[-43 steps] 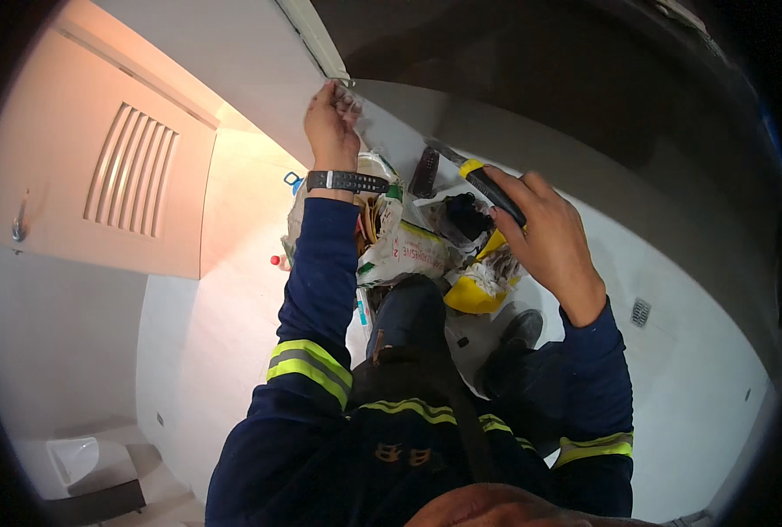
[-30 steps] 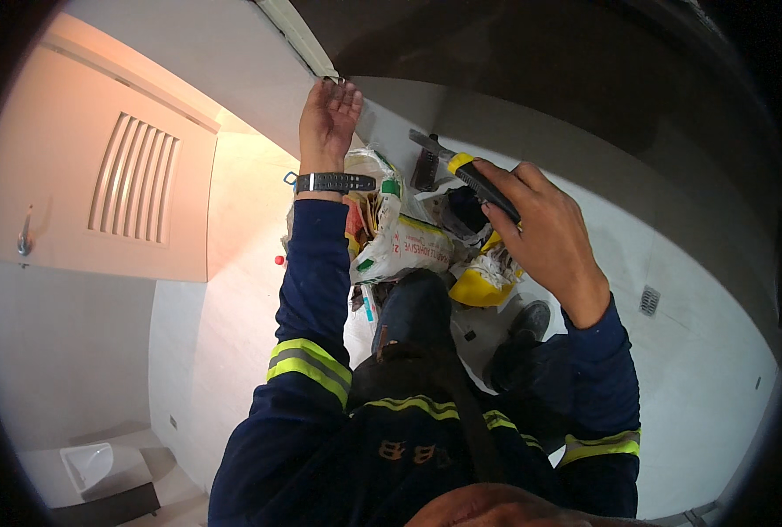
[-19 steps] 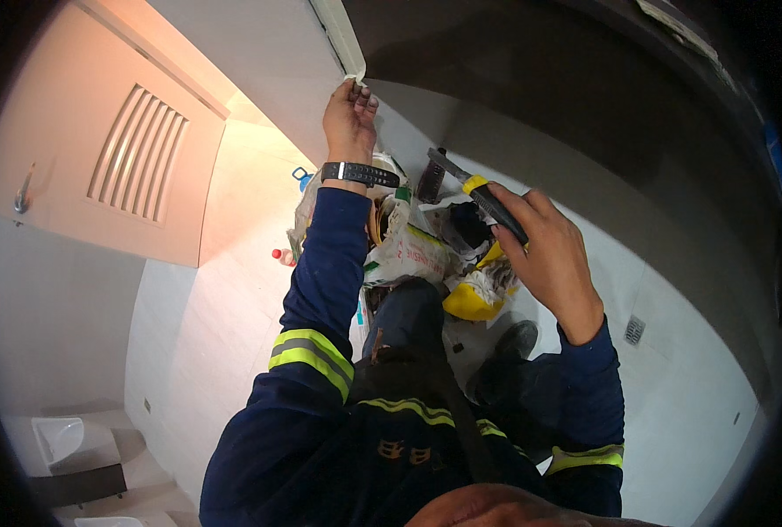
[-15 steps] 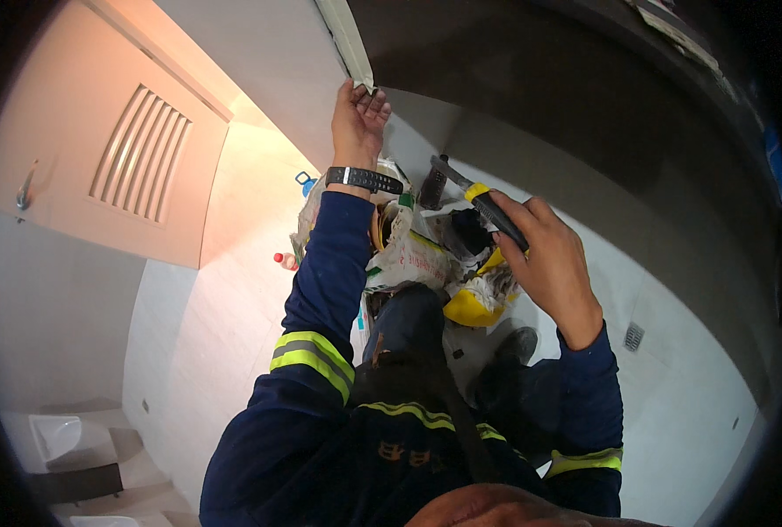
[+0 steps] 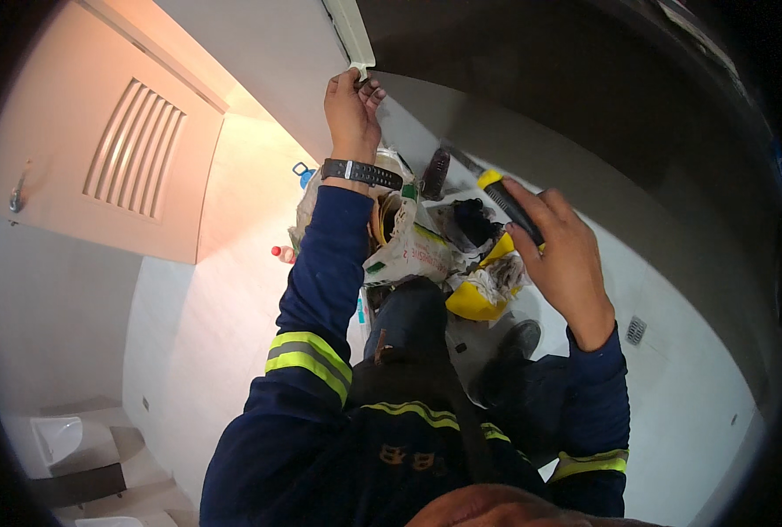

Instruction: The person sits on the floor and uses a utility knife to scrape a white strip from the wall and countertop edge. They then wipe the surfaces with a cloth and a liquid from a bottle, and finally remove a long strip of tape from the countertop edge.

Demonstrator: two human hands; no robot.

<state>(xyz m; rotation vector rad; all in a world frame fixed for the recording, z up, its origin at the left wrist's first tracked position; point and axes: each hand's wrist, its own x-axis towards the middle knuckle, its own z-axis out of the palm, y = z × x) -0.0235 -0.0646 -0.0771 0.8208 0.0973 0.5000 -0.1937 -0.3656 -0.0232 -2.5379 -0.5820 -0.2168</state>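
My left hand (image 5: 354, 110) is raised at the far middle, with its thumb and forefinger closed on the loose lower end of a pale strip (image 5: 351, 35), which looks like tape along the wall's edge. A black strap with holes circles that wrist. To the right, my right hand (image 5: 562, 246) grips a hand tool (image 5: 514, 204) by its black and yellow handle. Its narrow dark blade points up and left, apart from the strip; the exact kind of tool is unclear. Below the hands, a white printed sack (image 5: 409, 255) holds rolls and other supplies.
Beside the sack are a dark bottle (image 5: 435, 173), a yellow container (image 5: 474, 303) with crumpled white material, and a red-capped bottle (image 5: 283, 254). A louvered door (image 5: 136, 149) stands at left, and a dark panel (image 5: 549, 61) spans the upper right. A drain grate (image 5: 636, 330) is in the floor.
My left hand has moved slightly up and left, still at the strip's end. My right hand with the tool has shifted a little to the right and down, away from the strip.
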